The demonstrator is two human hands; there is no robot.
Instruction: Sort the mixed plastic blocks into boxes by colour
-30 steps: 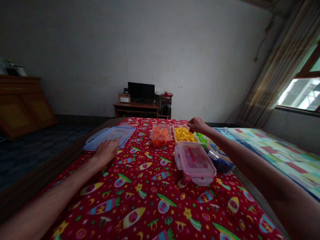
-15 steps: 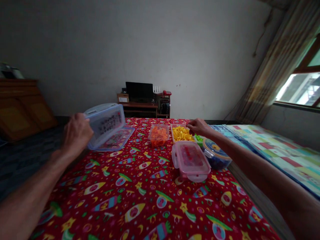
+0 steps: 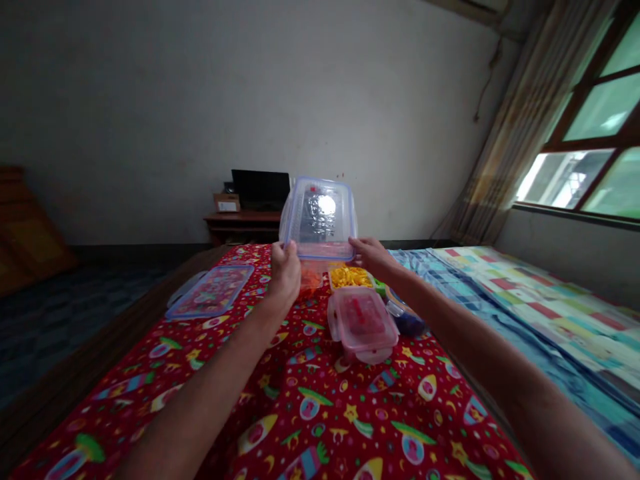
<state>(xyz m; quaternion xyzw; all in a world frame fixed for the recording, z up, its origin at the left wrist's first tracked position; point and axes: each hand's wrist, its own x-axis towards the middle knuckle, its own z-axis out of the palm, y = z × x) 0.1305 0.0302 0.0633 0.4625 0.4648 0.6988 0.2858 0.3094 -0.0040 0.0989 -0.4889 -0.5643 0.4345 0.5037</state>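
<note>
A clear container lid with a blue seal rim is raised and tilted toward me between my two hands. My left hand is closed on its lower left corner. At the lower right edge, my right hand grips the same lid. Below and behind it is a clear container of orange pieces, partly hidden. A pale container holds yellow pieces just to the right. Green pieces show beside that one, partly covered by my right arm.
A pink lidded box stands nearer me, with a dark blue container beside it. Another blue-rimmed lid lies on the left of the red patterned cloth. A bed is at the right.
My left hand has carried the lid rightward from the table's left side and lifted it. My right hand has moved left from beside the yellow pieces and taken hold of it. The view has shifted.
</note>
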